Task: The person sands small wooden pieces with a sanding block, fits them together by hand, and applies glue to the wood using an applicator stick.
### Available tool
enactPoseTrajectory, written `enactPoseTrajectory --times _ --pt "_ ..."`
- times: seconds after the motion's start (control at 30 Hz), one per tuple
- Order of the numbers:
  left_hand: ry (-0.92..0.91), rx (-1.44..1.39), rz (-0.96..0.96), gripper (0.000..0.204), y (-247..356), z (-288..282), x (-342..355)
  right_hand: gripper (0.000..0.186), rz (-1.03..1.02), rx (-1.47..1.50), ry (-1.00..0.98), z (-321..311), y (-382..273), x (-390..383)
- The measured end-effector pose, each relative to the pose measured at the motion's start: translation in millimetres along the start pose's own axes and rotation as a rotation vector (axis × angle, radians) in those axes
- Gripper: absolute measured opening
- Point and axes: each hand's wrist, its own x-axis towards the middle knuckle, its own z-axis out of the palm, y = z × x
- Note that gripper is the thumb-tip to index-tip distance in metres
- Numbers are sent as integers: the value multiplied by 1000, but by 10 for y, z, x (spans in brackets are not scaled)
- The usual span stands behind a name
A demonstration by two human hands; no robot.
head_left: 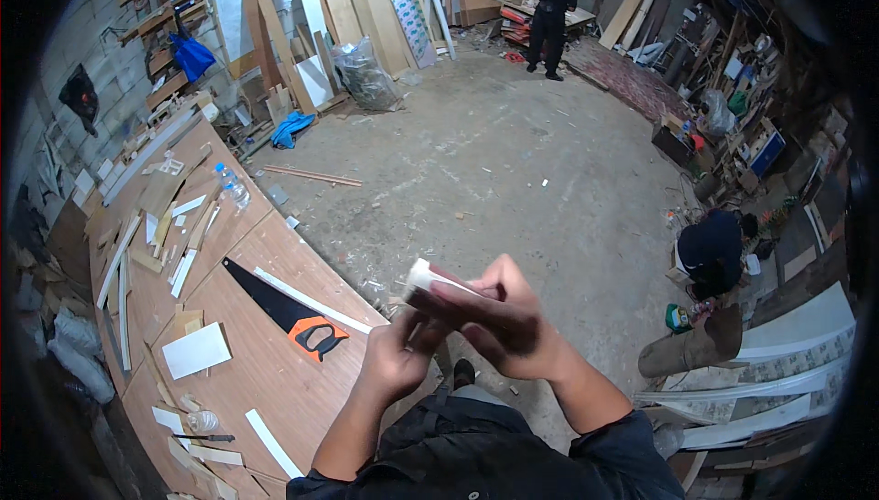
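Observation:
My left hand (400, 351) and my right hand (515, 321) meet in front of my body, above the floor by the workbench's right edge. Between them is a small white piece (419, 273), its pale end pointing up and left. A dark reddish-brown sheet (449, 300), looking like sandpaper, lies along it, and the fingers of my right hand close round it. My left fingers grip the piece from below. Motion smears this spot, so the exact finger contact is partly hidden.
On the wooden workbench (275, 390) lie a handsaw (298, 321) with an orange-black handle, a white board (197, 350), several strips and a water bottle (233, 186). One person (553, 19) stands far back; another (712, 253) crouches at right. Boards (366, 24) lean on the back wall.

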Motion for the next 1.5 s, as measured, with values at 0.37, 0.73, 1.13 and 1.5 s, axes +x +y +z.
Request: enactPoseTrajectory --times 0.37,0.73,1.13,1.5 --pt "-135 -1 58 42 293 105 138 44 -3 -42 54 -122 105 21" --pt "160 -84 287 62 22 -21 380 50 69 9 399 -410 189 -110" --pt "-146 -401 203 47 175 -8 435 49 96 167 413 -349 263 -24" --pt "-130 115 218 41 288 -53 479 47 166 -72 160 -241 102 172"
